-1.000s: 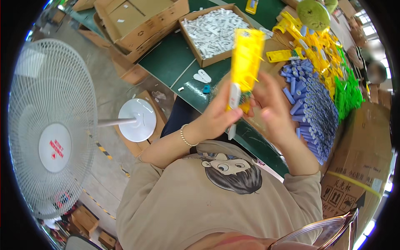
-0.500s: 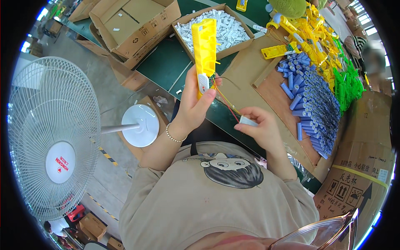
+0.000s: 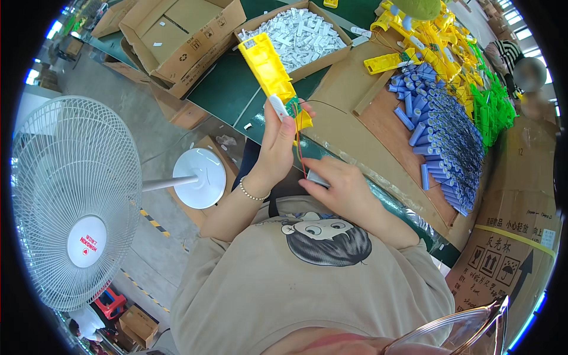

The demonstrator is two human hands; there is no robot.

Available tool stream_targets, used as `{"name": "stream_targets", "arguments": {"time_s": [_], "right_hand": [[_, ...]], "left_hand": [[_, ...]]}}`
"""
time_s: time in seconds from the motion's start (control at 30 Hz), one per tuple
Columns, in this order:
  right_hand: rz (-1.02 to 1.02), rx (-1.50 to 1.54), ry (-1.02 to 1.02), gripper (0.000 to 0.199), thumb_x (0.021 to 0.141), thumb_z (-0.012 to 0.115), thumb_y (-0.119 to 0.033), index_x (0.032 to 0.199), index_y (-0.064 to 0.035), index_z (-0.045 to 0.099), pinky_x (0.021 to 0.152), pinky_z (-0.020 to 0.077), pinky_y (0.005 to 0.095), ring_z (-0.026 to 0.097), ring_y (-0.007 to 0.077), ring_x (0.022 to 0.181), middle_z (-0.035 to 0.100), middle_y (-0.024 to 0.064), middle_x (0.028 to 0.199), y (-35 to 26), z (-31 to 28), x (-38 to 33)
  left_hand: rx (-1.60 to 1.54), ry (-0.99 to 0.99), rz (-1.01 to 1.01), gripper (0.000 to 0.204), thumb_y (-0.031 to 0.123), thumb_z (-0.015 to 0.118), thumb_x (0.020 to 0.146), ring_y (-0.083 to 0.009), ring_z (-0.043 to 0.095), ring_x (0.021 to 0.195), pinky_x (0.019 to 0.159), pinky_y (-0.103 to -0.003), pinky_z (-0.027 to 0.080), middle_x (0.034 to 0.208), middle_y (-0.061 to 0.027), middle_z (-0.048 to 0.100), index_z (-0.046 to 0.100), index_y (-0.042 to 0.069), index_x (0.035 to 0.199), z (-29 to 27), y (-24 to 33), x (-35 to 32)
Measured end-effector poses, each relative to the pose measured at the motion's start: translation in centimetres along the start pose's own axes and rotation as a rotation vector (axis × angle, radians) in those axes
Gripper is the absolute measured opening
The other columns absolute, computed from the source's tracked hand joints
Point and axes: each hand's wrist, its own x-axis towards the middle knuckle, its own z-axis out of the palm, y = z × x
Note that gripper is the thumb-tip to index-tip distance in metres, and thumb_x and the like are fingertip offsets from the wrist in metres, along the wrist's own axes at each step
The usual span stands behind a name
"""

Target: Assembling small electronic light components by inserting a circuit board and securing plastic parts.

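My left hand (image 3: pixel 277 145) is closed around the lower end of a long yellow plastic housing (image 3: pixel 266 64), which points up and to the left with its hollow side showing. A white oblong piece (image 3: pixel 277 107) lies along the housing under my thumb, beside a small green circuit board (image 3: pixel 292 105). Thin red and orange wires (image 3: pixel 299 141) run down from the board towards my right hand (image 3: pixel 343 186). Between its thumb and fingers is a flat whitish-grey block (image 3: pixel 318 178), partly covered by the fingers.
Behind the housing stands a carton of white plastic pieces (image 3: pixel 302 36), next to a larger open carton (image 3: pixel 177 41). At the right lie blue cylindrical cells (image 3: pixel 441 133), yellow housings (image 3: pixel 426 41) and green parts (image 3: pixel 492 112). A white fan (image 3: pixel 77 201) stands left; a sealed carton (image 3: pixel 503 236) right.
The yellow housing has tilted over to the left and its open side has turned more into view. My right hand has moved left and slightly down with the block, closer beneath my left hand.
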Motion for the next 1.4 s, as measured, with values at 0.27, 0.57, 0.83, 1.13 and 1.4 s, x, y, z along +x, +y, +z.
{"name": "stream_targets", "arguments": {"time_s": [0.27, 0.57, 0.83, 1.13, 1.4], "right_hand": [[-0.073, -0.038, 0.083, 0.025, 0.072, 0.074, -0.013, 0.094, -0.0036, 0.065, 0.053, 0.0486, 0.0328, 0.06, 0.0233, 0.061, 0.059, 0.0071, 0.07, -2.2, -4.9, 0.5], [0.206, -0.376, 0.059, 0.016, 0.071, 0.075, -0.009, 0.08, 0.0005, 0.067, 0.057, 0.0455, 0.0288, 0.063, 0.017, 0.064, 0.066, 0.0098, 0.075, 1.1, -12.5, 2.5], [0.405, 1.266, 0.495, 0.024, 0.084, 0.066, -0.01, 0.104, 0.0013, 0.06, 0.057, 0.0486, 0.0253, 0.061, 0.0127, 0.069, 0.064, 0.0068, 0.088, 4.8, -5.5, 1.8], [0.565, 1.425, 0.21, 0.022, 0.081, 0.07, -0.006, 0.098, -0.0001, 0.056, 0.057, 0.047, 0.0204, 0.059, 0.011, 0.067, 0.065, 0.0068, 0.084, 6.4, -5.3, 2.1], [0.441, 0.664, 0.421, 0.027, 0.08, 0.07, -0.006, 0.103, 0.0026, 0.058, 0.066, 0.0473, 0.0202, 0.059, 0.0089, 0.073, 0.065, 0.0064, 0.089, 6.2, -4.3, 1.5]], "left_hand": [[0.461, -0.114, -0.067, 0.047, 0.028, 0.04, 0.098, -0.0162, 0.05, 0.102, 0.089, -0.03, 0.041, 0.109, -0.009, 0.049, 0.026, 0.0, 0.134, -1.4, 1.0, -0.1], [-0.041, -0.275, -0.479, 0.041, 0.027, 0.04, 0.098, -0.0144, 0.057, 0.087, 0.079, -0.029, 0.047, 0.098, -0.0089, 0.058, 0.041, 0.0, 0.129, -2.8, 0.6, -1.7], [-0.163, -0.377, -0.497, 0.045, 0.031, 0.042, 0.097, -0.0152, 0.056, 0.09, 0.082, -0.03, 0.045, 0.1, -0.0093, 0.058, 0.04, 0.0, 0.13, -2.0, -0.6, -2.9], [0.165, -0.465, -0.448, 0.045, 0.024, 0.044, 0.096, -0.012, 0.053, 0.091, 0.082, -0.027, 0.043, 0.099, -0.0069, 0.057, 0.036, -0.001, 0.133, -0.8, -0.4, -3.3], [0.088, -0.532, -0.501, 0.049, 0.027, 0.045, 0.095, -0.0133, 0.053, 0.096, 0.085, -0.028, 0.045, 0.116, -0.0093, 0.051, 0.035, -0.001, 0.134, -0.9, -0.3, -3.8]]}}
